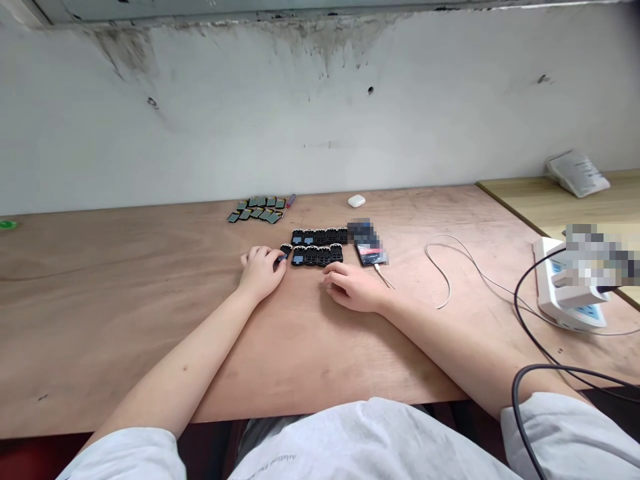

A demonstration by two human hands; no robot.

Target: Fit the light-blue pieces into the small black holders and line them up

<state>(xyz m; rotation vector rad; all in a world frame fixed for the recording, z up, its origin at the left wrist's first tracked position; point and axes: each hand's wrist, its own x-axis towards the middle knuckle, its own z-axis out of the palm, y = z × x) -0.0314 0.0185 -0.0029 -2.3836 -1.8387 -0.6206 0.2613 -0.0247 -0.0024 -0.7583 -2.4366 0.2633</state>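
Two rows of small black plastic housings lie on the wooden table, a few with a light blue-grey square on top. At the left end of the front row, my left hand is closed with thumb and fingertips on a separate black housing; a small dark blue edge shows at the fingertips. My right hand rests on the table just in front of the front row, its fingers loosely bent and apart from the thumb, with nothing visible in it. Farther back lie several small screen modules with grey-green faces.
Near the modules lies a purple-handled screwdriver. A phone with a white cable sits right of the rows. A white earbud case is behind. A power strip and black cable occupy the right; a wall borders the table.
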